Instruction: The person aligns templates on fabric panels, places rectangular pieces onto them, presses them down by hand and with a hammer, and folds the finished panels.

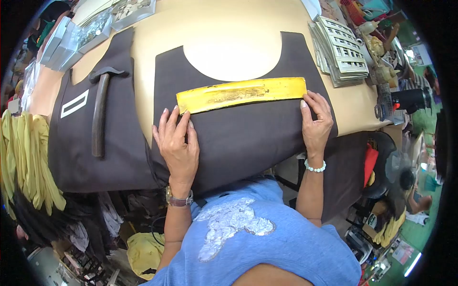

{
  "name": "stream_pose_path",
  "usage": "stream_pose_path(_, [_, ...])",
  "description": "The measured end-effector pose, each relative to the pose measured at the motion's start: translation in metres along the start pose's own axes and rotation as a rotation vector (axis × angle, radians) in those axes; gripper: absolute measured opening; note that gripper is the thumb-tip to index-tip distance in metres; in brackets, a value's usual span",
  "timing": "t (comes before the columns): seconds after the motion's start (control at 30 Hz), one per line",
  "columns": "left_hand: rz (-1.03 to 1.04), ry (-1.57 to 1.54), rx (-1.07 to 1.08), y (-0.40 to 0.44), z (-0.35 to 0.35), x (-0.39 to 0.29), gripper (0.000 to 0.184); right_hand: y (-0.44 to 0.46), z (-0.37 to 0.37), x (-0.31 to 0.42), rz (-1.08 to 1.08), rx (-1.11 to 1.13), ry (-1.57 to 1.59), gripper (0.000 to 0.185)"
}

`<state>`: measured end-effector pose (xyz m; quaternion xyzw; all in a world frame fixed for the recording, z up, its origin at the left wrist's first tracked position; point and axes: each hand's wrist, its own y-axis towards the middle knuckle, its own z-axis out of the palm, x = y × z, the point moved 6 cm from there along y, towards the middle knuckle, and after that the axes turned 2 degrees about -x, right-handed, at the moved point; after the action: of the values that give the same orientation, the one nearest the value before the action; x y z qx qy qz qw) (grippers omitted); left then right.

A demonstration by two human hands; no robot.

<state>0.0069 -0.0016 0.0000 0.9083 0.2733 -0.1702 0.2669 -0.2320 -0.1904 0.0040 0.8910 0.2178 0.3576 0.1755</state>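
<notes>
A long yellow strip (243, 93) with dark smudges lies across a dark cut garment piece (229, 138) with a curved neckline. My left hand (179, 143) rests on the cloth, fingers apart, its fingertips at the strip's lower left corner. At the strip's right end, my right hand (316, 119) has its thumb and fingers on the lower corner, pinching or pressing the edge. To the left, a hammer (99, 114) with a dark handle lies on a second dark piece (126, 157), beside a small white rectangular frame (74, 104).
Stacked cards with cut-outs (339, 50) stand at the table's right. Clear boxes of small parts (93, 31) are at the upper left. Yellow cloths (31, 157) hang at the left edge. A black cylindrical object (412, 99) is at the far right.
</notes>
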Motion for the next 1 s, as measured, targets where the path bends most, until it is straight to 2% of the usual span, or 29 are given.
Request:
stream_pose_path(0.2, [-0.004,0.042,-0.013,0.002,-0.002,-0.004,0.025,0.0,0.002,0.004,-0.014,-0.001,-0.047,0.019])
stream_pose_path(0.3, [0.182,0.354,0.046,0.006,0.0,-0.022,0.029,0.002,0.0,0.017,-0.15,-0.028,-0.227,0.018])
stream_pose_path(0.4, [0.144,0.373,0.218,0.011,0.005,-0.024,0.035,0.003,0.005,0.021,-0.228,0.049,-0.35,0.019])
stream_pose_path(0.47, [0.14,0.358,0.234,0.014,0.008,-0.038,0.041,0.006,0.006,0.021,-0.205,0.133,-0.317,0.024])
stream_pose_path(0.5, [0.193,0.344,0.156,0.012,0.013,-0.046,0.045,0.006,0.006,0.028,-0.186,0.166,-0.361,0.027])
stream_pose_path(0.53, [0.216,0.431,0.16,0.009,0.019,-0.049,0.044,0.006,0.007,0.033,-0.165,0.199,-0.41,0.031])
stream_pose_path(0.63, [0.223,0.398,0.15,0.012,0.019,-0.055,0.044,0.003,0.015,0.035,-0.232,0.281,-0.558,0.034])
stream_pose_path(0.7, [0.306,0.424,0.133,0.014,0.021,-0.062,0.043,0.005,0.015,0.039,-0.274,0.244,-0.602,0.033])
stream_pose_path(0.73, [0.262,0.381,0.158,0.014,0.024,-0.06,0.043,0.007,0.014,0.04,-0.289,0.22,-0.628,0.033])
stream_pose_path(0.8, [0.198,0.276,0.204,0.016,0.035,-0.058,0.043,0.01,0.014,0.043,-0.295,0.232,-0.588,0.032])
stream_pose_path(0.87, [0.257,0.29,0.135,0.015,0.03,-0.063,0.045,0.015,0.011,0.038,-0.274,0.237,-0.47,0.029])
stream_pose_path(0.93, [0.287,0.355,0.141,0.013,0.034,-0.065,0.045,0.019,0.007,0.007,-0.044,0.236,0.035,0.027])
stream_pose_path(0.97, [0.295,0.344,0.167,0.014,0.035,-0.067,0.043,0.02,-0.002,-0.004,-0.033,0.084,0.131,0.026])
stream_pose_path(1.0, [0.298,0.341,0.193,0.015,0.034,-0.067,0.041,0.017,-0.006,-0.027,0.179,-0.009,0.291,0.027])
